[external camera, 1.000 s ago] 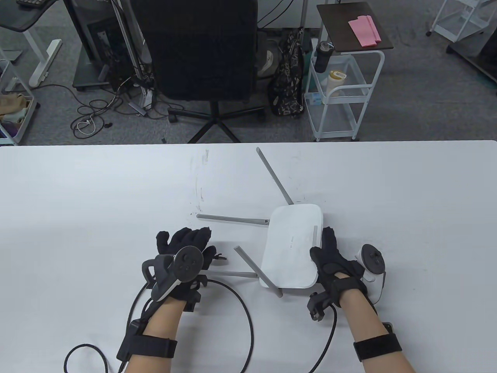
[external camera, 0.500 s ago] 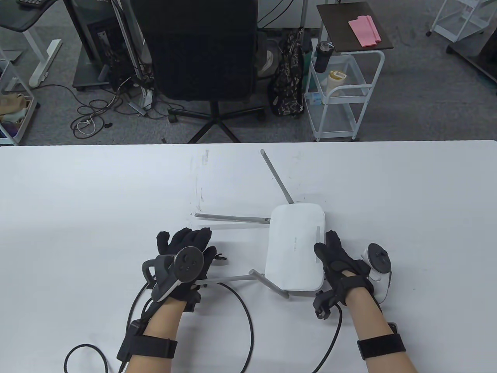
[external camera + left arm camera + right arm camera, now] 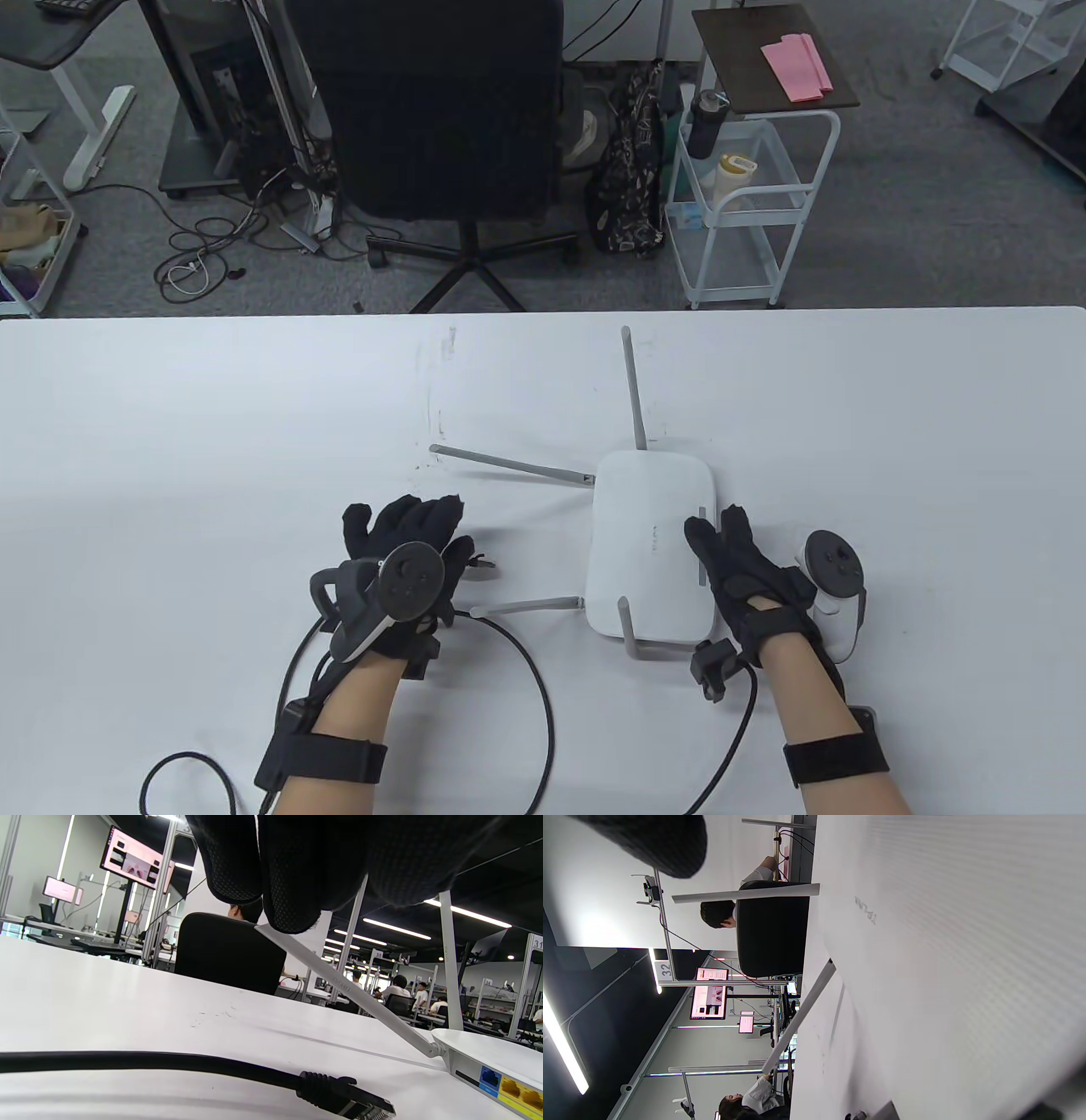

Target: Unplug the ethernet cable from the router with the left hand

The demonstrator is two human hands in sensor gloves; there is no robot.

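At lower centre of the table view, the left gloved hand (image 3: 405, 556) lay fingers spread, holding nothing, beside the unplugged black ethernet cable (image 3: 178, 1065). The right gloved hand (image 3: 736, 567) rested on the flat white plastic router (image 3: 652, 543), seemingly open-palmed. Since a second earlier, the router had turned clockwise, antennas swinging.

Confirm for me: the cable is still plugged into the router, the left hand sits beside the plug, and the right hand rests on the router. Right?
Not quite. The cable is already out: in the left wrist view its plug lies on the table, apart from the router and its ports. The rest holds: the left hand sits beside the plug, and the right hand rests on the router.
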